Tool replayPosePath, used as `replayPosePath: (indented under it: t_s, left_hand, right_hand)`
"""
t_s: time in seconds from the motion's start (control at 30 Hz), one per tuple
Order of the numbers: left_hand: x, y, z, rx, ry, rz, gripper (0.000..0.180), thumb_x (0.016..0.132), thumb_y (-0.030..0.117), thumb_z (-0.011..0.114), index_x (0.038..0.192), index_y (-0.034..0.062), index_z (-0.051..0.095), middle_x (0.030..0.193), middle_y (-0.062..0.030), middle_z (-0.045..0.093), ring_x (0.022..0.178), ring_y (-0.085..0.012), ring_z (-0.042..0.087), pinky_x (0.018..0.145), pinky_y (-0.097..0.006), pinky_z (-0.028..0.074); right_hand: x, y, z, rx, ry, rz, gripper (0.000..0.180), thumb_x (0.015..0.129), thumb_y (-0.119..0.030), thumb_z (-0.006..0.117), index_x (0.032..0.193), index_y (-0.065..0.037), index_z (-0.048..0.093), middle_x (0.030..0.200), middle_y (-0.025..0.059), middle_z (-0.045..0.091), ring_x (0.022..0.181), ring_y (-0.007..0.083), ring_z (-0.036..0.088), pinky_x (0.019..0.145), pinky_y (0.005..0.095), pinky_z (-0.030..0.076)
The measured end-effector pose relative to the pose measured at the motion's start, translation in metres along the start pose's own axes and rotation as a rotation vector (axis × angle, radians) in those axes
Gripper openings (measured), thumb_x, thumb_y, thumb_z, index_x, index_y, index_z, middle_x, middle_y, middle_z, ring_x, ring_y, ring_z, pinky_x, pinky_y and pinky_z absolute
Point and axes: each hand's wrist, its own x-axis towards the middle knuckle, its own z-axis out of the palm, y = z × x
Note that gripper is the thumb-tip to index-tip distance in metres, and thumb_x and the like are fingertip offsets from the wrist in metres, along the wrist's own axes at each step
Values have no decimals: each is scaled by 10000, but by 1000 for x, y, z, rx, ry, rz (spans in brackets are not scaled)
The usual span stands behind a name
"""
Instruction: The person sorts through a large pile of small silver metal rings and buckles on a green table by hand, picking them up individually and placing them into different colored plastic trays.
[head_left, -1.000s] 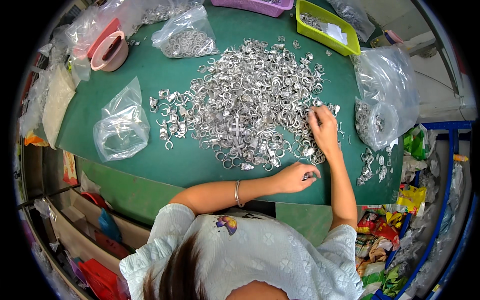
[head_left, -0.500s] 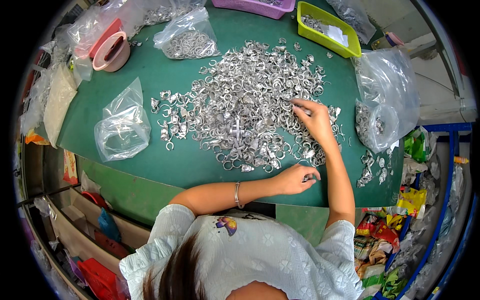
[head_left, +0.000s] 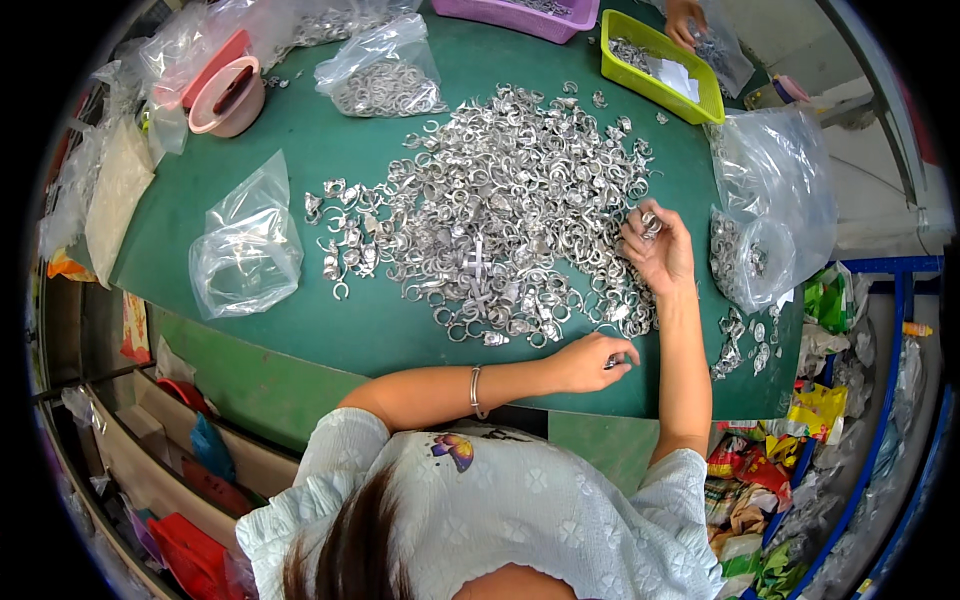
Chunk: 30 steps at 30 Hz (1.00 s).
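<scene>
A wide heap of silver-coloured metal rings [head_left: 500, 200] covers the middle of the green table [head_left: 360, 320]. My right hand [head_left: 665, 255] is raised at the heap's right edge, palm turned up, its curled fingers around a few silver rings [head_left: 650, 225]. Close to the table's front edge, my left hand [head_left: 590, 363] rests with bent fingers. A small dark metallic piece, perhaps a ring, shows between its thumb and fingers. A smaller group of rings [head_left: 350, 235] lies left of the heap.
Clear bags of rings [head_left: 385, 85] stand behind and at the right [head_left: 745, 250]. An opened clear bag [head_left: 245, 255] lies left. Pink bowl [head_left: 232, 100], purple basket [head_left: 520, 18] and lime basket [head_left: 650, 75] line the far side. Another person's hand [head_left: 685, 22] is beside the lime basket.
My right hand has drawn back from the heap toward the right and turned palm up, with rings now showing in it. Another person's hand has appeared at the far right. My left hand stays put.
</scene>
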Motion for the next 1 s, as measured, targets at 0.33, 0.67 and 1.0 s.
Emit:
replayPosePath:
  t_s: [0.33,0.67,1.0]
  left_hand:
    - [-1,-1,-1,-18,-30,-38,181,805,98,584,979,51,597,695,-115,584,611,-250,553,611,-368,451]
    - [-1,-6,3,-11,23,39,160,806,80,578,959,42,605,684,-112,583,613,-243,570,608,-344,456]
    - [-2,2,-2,27,-5,5,176,812,96,586,983,64,612,673,-95,571,558,-219,539,546,-337,428]
  right_hand:
    - [45,37,43,-2132,362,-359,288,725,-301,707,876,-64,646,699,151,632,649,332,618,572,406,480]
    - [37,35,29,-2133,245,-486,315,771,-324,663,908,-54,576,743,150,631,644,341,607,525,414,456]
    - [26,-9,11,-393,153,-101,304,884,-224,510,1098,-8,521,748,90,574,502,124,470,337,189,304]
